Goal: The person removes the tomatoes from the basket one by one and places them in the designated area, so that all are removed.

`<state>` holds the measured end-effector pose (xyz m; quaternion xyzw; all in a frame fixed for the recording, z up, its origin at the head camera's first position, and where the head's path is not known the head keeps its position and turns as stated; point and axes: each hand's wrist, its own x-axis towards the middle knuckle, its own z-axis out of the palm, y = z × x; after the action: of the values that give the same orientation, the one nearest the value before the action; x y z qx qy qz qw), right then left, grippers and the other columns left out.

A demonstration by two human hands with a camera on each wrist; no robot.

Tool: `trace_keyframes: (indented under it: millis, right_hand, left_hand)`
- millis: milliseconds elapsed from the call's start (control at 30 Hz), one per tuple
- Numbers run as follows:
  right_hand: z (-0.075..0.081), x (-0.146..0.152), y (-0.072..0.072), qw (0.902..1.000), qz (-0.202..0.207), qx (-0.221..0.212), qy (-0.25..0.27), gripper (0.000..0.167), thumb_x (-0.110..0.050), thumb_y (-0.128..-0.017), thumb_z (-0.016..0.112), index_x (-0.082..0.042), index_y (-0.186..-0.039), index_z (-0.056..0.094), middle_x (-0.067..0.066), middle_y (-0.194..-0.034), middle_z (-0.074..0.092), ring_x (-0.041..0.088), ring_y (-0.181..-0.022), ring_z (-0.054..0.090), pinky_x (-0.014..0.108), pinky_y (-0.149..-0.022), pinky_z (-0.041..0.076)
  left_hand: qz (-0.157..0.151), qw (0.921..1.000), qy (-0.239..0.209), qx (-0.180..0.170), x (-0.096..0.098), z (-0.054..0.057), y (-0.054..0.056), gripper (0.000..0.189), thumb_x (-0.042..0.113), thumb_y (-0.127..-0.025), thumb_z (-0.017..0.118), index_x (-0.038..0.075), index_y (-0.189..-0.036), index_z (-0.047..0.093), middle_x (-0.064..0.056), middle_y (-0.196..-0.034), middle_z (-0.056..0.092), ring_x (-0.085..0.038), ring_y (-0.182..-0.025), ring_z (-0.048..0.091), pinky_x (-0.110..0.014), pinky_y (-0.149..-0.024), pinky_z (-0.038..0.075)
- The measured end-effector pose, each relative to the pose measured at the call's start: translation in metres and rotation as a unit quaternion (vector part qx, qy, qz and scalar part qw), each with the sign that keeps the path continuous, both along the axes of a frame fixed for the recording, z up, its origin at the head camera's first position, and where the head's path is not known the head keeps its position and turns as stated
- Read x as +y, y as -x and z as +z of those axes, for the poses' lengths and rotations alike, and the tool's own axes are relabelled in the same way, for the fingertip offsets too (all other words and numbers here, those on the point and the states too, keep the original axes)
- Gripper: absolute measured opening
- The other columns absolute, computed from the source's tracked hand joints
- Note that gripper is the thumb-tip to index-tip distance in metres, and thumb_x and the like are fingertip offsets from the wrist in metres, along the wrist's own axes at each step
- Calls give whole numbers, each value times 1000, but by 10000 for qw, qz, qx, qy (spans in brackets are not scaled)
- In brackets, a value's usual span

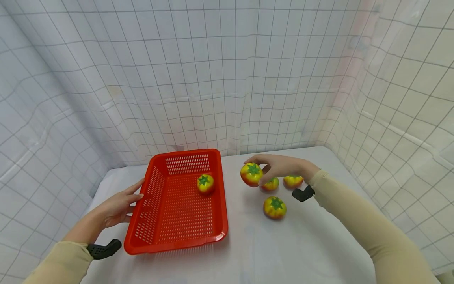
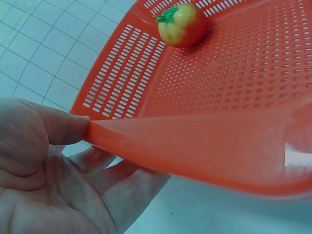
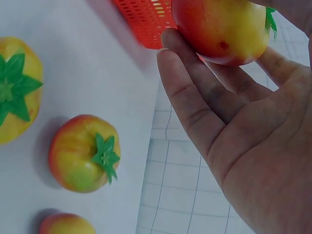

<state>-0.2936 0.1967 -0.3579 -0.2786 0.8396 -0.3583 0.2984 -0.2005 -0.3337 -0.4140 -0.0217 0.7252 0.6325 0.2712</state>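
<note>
My right hand holds a red-yellow toy tomato with a green leafy top, raised over the table just right of the basket. In the right wrist view, fingers and thumb curl round that tomato. At the left, my left hand grips the side rim of a red plastic basket, thumb on top and fingers beneath, as the left wrist view shows. One tomato lies inside the basket, toward its far right corner. Below the right hand, another tomato sits on the table.
Two more tomatoes stand behind it, one partly covered by the right hand and one farther right by the wrist. The white table is bordered at the back and sides by a white gridded curtain.
</note>
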Motion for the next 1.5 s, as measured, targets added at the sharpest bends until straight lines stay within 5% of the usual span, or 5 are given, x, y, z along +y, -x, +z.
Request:
trace_keyframes:
  millis: [133,533,767,1500]
  right_hand:
    - [-1,13,-5,9994,-318,-118,-96,64,-40,-82,83,-50,-138,54,-18,-143,51,26,-129,50,52,-106,41]
    - [-15,55,-10,9991,-352,188,118,65,-26,-88,79,-42,-144,51,-11,-147,49,26,-126,56,47,-109,43]
    - [-26,79,-15,9977,-608,-19,288,67,-18,-86,78,-40,-144,52,-9,-146,51,29,-126,54,46,-106,43]
    - [-66,132,-41,9930,-1157,-222,0,69,-31,-86,81,-28,-147,50,4,-153,43,32,-129,48,47,-104,45]
  left_hand:
    - [-20,10000,-40,-26,0,1,0,72,23,-112,40,27,-163,-11,-21,-135,54,-34,-106,67,-55,-87,58]
    - [-4,10000,-34,-8,1,1,0,73,24,-112,41,27,-163,-12,-22,-135,53,-34,-106,67,-55,-86,58]
    - [-11,10000,-8,7,0,1,0,74,24,-112,42,28,-163,-11,-23,-136,52,-34,-107,67,-55,-87,58]
    - [56,10000,24,52,2,1,-1,73,24,-112,42,28,-163,-10,-28,-143,46,-35,-108,67,-58,-87,57]
